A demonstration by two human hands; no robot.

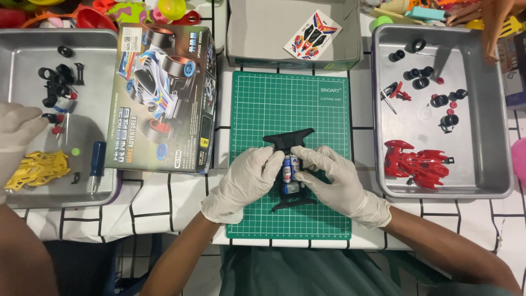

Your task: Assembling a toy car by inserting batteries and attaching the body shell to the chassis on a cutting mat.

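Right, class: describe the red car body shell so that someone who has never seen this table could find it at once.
Start at the metal tray to the right of the green cutting mat. At its near edge lies the red car body shell. It is by far the largest piece there; its neighbours are small black wheels and tiny red parts.

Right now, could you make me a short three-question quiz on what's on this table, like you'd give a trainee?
1. True or false: both hands, left hand and right hand, grip the black chassis on the green mat.
2. Which tray holds the red car body: A, left tray, or B, right tray?
3. What colour is the plastic part in the left tray?

Key: 1 true; 2 B; 3 yellow.
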